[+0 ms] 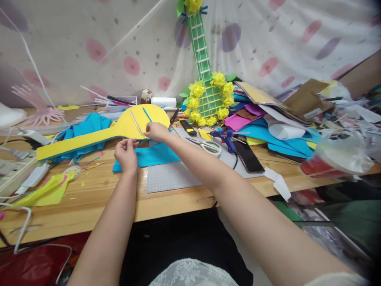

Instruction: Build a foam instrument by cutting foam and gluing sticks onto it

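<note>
A yellow guitar-shaped cutout [117,125] with a blue side lies across the work surface, its neck pointing left. On its round body are a thin pale pinkish stick [136,122] and a short blue strip [147,114]. My right hand [156,132] is closed, fingertips pinched at the lower end of the pinkish stick. Just below the body's near edge, my left hand [126,153] is closed in a pinch; what is between its fingers is too small to make out. A blue sheet [157,155] lies under and beside the hands, partly over a grey cutting mat [172,174].
Behind stands a green guitar model [205,67] with yellow flowers. Scissors [208,147], a blue glue gun [228,139], a black phone [248,156] and a cutter [188,128] lie to the right. Coloured sheets [268,135] pile up beyond; a power strip [14,171] sits left.
</note>
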The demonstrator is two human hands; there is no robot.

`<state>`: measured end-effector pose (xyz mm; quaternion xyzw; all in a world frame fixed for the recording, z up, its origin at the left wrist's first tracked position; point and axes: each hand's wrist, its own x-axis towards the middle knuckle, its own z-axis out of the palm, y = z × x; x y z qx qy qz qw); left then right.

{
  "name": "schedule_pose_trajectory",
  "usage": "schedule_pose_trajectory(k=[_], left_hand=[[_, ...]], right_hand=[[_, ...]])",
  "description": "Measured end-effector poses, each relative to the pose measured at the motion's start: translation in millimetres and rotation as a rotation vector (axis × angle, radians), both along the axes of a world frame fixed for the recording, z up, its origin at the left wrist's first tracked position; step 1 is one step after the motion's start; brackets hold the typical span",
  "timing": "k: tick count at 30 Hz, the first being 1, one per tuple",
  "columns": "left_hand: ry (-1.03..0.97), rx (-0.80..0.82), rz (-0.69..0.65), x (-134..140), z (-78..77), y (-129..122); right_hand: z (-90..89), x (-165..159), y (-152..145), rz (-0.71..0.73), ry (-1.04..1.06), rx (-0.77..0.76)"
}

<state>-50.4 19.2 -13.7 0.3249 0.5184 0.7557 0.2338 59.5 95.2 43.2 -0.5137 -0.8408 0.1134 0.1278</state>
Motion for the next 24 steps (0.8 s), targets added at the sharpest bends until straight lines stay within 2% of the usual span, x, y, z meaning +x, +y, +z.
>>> schedule_pose_trajectory(k=[5, 14, 20, 24], left_hand=[[-0.005, 0.003, -0.005, -3.9, -2.3, -0.7], [0.05, -0.07, 0.024, -6.9, -4.9, 0.8], [-0.018, -0.096, -0.009, -9.6, -4.9, 3.2], [-0.034, -0.054, -0.062, -8.8, -3.6, 3.1]], right_hand=[[1.1, -29.3, 4.8, -0.033, -0.046, -0.035], [1.8, -40.3, 14.8, -0.058, -0.064, -0.069], [7.5, -15.3, 1.1, -0.02, 0.016, -0.112], [-1.4, 29.9, -20.5, 0.108, 0.182, -0.142]])
